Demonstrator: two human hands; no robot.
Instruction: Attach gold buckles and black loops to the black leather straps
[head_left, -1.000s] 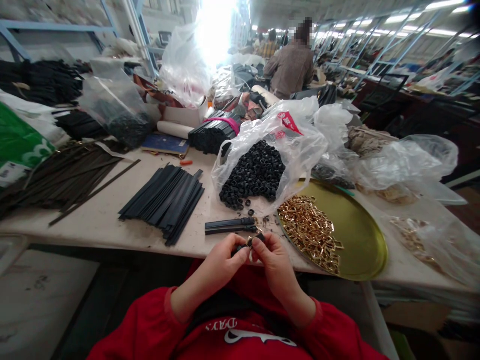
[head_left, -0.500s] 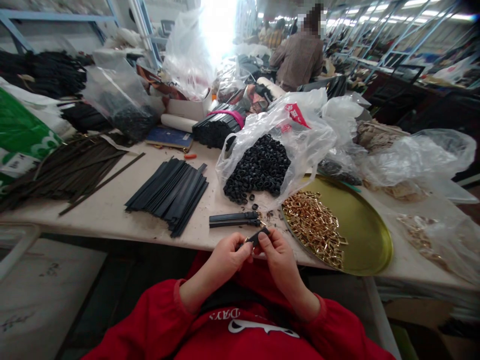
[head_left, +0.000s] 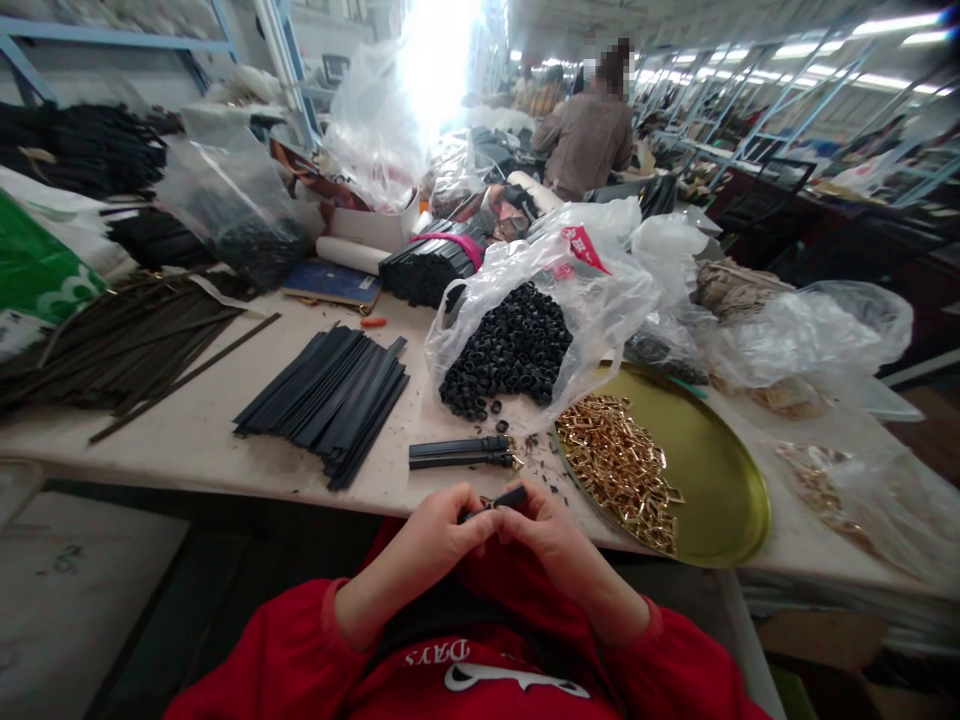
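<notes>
Close together at the table's front edge, my left hand (head_left: 456,520) and my right hand (head_left: 534,522) both grip one black strap (head_left: 511,497). Its dark end sticks up between the fingers, and a bit of gold metal shows near the left fingertips; the rest is hidden by the hands. Just beyond them lie a few finished-looking black straps (head_left: 457,454) with gold buckles at their right ends. A pile of flat black strips (head_left: 322,400) is to the left. Small black loops (head_left: 510,345) fill an opened clear plastic bag (head_left: 600,300). Gold buckles (head_left: 615,460) are heaped in a round gold tray (head_left: 727,490).
Long brown strips (head_left: 142,340) cover the table's left side. Behind are a blue notebook (head_left: 334,284), an orange tool (head_left: 373,322) and a banded bundle of black strips (head_left: 427,265). More plastic bags (head_left: 810,330) lie at right. A person (head_left: 589,135) is in the background.
Both hands have turned the strap and drawn closer together, with fingers now covering more of it. The camera view has shifted slightly, so the table appears a little lower and further left.
</notes>
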